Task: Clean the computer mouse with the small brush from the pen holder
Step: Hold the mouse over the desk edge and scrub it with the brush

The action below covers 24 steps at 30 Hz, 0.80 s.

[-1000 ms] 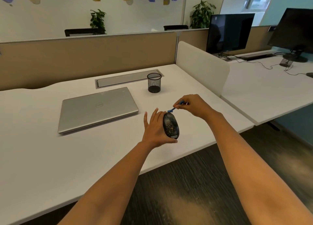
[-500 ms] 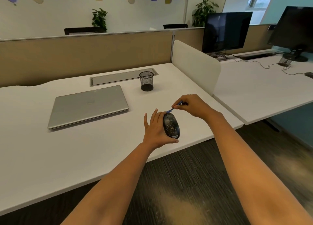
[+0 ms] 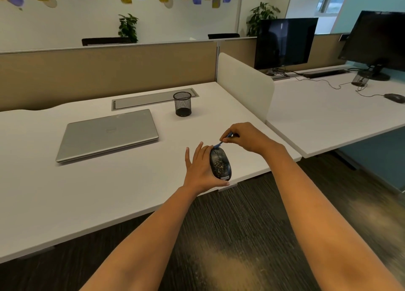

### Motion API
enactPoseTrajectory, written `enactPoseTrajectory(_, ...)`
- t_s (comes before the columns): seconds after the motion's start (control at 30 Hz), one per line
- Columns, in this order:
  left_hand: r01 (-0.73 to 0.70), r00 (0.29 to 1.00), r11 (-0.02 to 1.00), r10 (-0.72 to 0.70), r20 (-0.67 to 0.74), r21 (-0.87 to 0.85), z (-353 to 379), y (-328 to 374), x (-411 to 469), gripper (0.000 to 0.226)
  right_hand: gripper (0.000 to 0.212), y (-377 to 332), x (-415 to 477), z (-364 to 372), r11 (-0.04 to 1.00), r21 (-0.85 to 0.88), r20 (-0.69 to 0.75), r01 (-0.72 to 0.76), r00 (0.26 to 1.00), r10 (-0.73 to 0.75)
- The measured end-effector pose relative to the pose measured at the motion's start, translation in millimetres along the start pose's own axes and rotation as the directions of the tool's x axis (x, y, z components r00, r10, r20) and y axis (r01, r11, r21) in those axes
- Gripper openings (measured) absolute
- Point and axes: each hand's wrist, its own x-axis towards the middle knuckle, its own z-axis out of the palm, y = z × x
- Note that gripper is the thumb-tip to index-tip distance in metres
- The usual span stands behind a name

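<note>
A black computer mouse, speckled with yellowish crumbs on its top, is held over the front edge of the white desk. My left hand grips it from the left side, thumb under its near end. My right hand pinches a small blue brush, whose tip touches the far end of the mouse. The black mesh pen holder stands upright behind my hands and looks empty.
A closed silver laptop lies to the left on the desk. A white divider panel separates this desk from the neighbouring one, which carries two dark monitors, cables and another mouse. A grey cable tray lid runs behind the holder.
Both hands keep their hold and the brush stays at the far end of the mouse. The view has shifted slightly; the laptop and holder sit a little differently in frame.
</note>
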Motion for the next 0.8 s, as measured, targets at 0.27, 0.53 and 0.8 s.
enactPoseTrajectory(0.27, -0.005, 1.000, 1.000, 0.004, 0.013, 0.031, 4, 12, -8, 0.116, 0.025, 2, -5, -5, 0.991, 0.127, -0.182, -0.043, 0.981, 0.066)
enactPoseTrajectory(0.53, 0.015, 1.000, 1.000, -0.015, -0.006, 0.019, 3, 14, -11, 0.113, 0.027, 4, -9, 4, 0.984, 0.125, -0.194, -0.131, 0.969, 0.153)
enactPoseTrajectory(0.8, 0.032, 0.999, 0.999, -0.032, -0.004, 0.015, 4, 13, -14, 0.112, 0.029, 1, -6, 19, 0.952, 0.232, -0.340, -0.201, 0.900, 0.273)
